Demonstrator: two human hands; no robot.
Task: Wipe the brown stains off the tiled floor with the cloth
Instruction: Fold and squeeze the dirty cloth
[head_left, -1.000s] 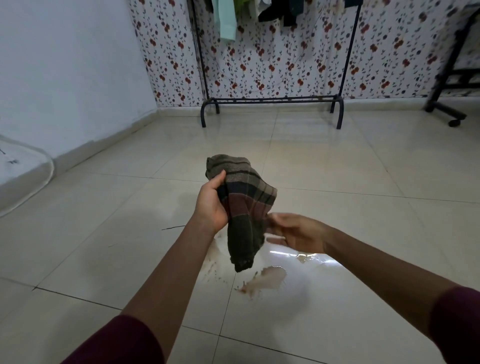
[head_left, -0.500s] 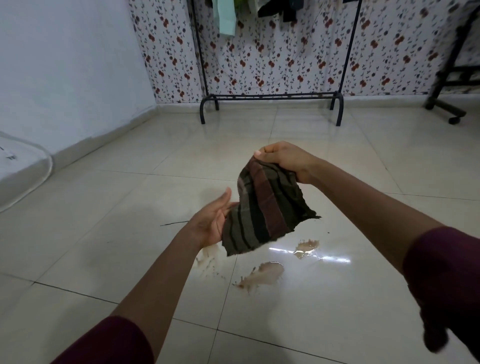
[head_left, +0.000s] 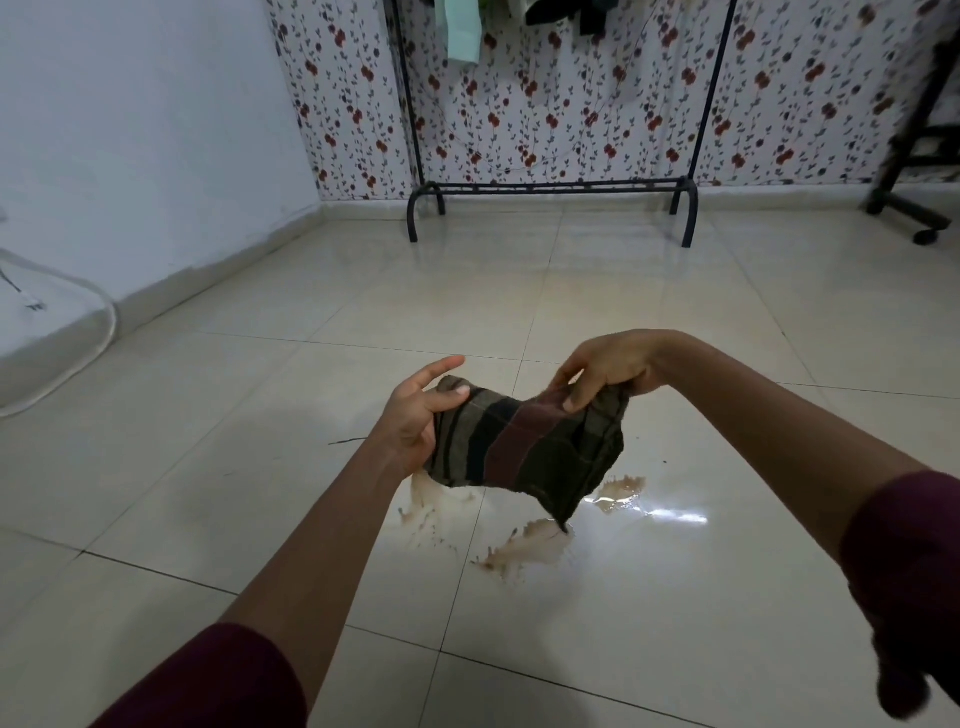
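- At centre frame, cloth (head_left: 524, 449) held up above the tiled floor (head_left: 675, 623), stretched between both hands, striped dark, olive and maroon.
- Left hand (head_left: 415, 415) gripping the left edge, thumb across the fabric, index finger sticking out straight.
- Right hand (head_left: 602, 371) pinching the upper right edge, knuckles up.
- Just below, brown stains (head_left: 524, 545) spread wet on the tiles, one corner of fabric hanging over them.
- Along the top, clothes rack (head_left: 550, 187) against flowered wallpaper (head_left: 571, 104).
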